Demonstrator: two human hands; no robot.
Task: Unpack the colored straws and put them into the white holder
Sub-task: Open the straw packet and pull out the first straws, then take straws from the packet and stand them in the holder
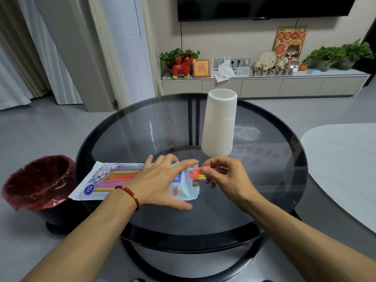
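Observation:
A white and clear straw packet (105,180) lies flat on the round dark glass table (274,180), its open end facing right. My left hand (160,182) presses down on the packet with straight fingers. Several colored straws (198,175) stick out of the open end. My right hand (225,176) pinches the straw ends between thumb and fingers. The tall ribbed white holder (220,124) stands upright just behind my right hand, with its inside hidden from view.
A dark red bin (38,184) lined with a plastic bag stands on the floor to the left of the table. A white table edge (341,159) lies to the right. A TV cabinet with plants and ornaments (264,82) runs along the far wall.

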